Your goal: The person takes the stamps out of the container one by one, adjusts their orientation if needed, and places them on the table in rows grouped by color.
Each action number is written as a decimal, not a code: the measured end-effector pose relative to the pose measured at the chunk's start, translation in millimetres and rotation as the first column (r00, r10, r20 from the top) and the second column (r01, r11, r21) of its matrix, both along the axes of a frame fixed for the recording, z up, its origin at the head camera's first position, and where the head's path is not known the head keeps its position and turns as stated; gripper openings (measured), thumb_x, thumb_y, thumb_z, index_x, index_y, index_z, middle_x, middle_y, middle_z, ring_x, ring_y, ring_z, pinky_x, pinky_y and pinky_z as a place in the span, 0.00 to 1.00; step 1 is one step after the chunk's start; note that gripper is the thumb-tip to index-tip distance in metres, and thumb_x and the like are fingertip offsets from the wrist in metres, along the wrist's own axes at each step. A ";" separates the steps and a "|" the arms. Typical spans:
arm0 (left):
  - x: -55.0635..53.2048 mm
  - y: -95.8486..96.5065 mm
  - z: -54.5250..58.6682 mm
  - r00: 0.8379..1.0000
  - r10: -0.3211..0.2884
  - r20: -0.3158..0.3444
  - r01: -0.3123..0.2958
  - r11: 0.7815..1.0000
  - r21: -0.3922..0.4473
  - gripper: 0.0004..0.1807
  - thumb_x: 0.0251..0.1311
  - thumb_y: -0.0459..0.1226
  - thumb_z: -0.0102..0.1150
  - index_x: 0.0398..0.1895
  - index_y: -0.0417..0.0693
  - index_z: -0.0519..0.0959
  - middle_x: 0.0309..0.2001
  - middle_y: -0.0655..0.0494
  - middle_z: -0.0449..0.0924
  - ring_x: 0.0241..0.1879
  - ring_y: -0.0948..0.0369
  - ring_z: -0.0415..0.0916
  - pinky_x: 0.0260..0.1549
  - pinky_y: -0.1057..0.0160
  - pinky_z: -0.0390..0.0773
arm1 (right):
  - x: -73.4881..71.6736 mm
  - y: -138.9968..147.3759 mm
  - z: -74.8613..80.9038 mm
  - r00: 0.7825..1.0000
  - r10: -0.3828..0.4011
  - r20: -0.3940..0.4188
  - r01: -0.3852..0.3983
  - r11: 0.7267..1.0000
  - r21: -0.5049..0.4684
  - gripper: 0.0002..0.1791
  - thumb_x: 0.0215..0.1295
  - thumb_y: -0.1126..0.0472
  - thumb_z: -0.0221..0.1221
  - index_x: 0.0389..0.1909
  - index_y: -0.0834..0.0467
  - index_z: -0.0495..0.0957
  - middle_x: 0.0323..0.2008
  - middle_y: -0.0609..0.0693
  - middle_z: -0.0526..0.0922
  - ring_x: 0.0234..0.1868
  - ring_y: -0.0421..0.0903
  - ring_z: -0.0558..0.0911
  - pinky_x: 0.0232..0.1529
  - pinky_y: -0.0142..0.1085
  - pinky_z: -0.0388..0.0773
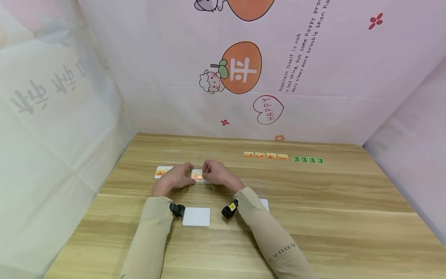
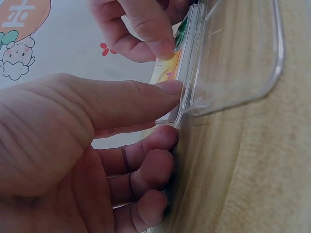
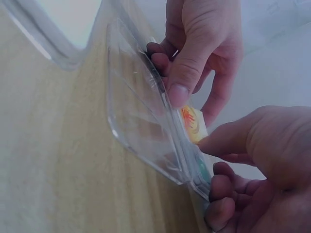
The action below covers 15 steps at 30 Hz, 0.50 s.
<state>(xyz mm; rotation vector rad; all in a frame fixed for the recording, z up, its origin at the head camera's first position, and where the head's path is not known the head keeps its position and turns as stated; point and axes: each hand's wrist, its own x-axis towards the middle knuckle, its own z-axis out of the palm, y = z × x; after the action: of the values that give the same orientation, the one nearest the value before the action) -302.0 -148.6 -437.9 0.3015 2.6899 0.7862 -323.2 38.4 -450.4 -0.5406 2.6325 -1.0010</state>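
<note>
A shallow clear plastic case (image 3: 175, 131) lies on the table, its transparent lid (image 1: 201, 194) folded open toward the near side. My left hand (image 1: 177, 176) grips the case's left end, thumb on the near edge and fingers curled along the other side. A small orange-and-yellow picture card (image 1: 196, 175) lies in the case on a white surface. My right hand (image 1: 218, 173) pinches at that card's right edge with thumb and forefinger; its other fingers curl by the case's right end. Something green (image 2: 181, 35) shows beside the card, partly covered by the right hand.
Behind the right hand stand rows of small orange cards (image 1: 259, 155) and green cards (image 1: 308, 159). Left of the hands lies another case (image 1: 162, 171) with an orange picture. A white card case (image 1: 196, 217) sits nearer, and another white one (image 1: 265, 204) peeks past the right sleeve.
</note>
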 end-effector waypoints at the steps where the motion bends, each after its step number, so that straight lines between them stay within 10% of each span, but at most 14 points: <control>1: 0.1 0.3 0.2 1.000 0.003 0.002 -0.003 1.000 0.002 0.30 0.62 0.41 0.64 0.65 0.43 0.67 0.31 0.52 0.75 0.30 0.58 0.70 0.33 0.61 0.69 | 0.1 0.1 0.3 1.000 0.001 -0.003 -0.001 1.000 -0.008 0.03 0.65 0.65 0.58 0.37 0.56 0.75 0.31 0.50 0.78 0.28 0.42 0.73 0.27 0.31 0.68; 15: -0.7 0.0 -0.6 1.000 -0.006 0.000 0.006 1.000 0.002 0.32 0.61 0.41 0.65 0.66 0.42 0.66 0.32 0.53 0.78 0.31 0.58 0.71 0.38 0.59 0.71 | -2.1 3.2 3.1 0.999 -0.017 -0.033 0.014 0.996 -0.083 0.02 0.66 0.66 0.56 0.37 0.59 0.77 0.33 0.51 0.79 0.30 0.43 0.74 0.29 0.31 0.71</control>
<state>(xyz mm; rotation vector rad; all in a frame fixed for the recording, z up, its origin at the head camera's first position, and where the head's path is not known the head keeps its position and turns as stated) -302.7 -148.6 -438.5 0.3092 2.6869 0.7869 -325.2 41.6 -447.3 -0.5606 2.6376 -1.1189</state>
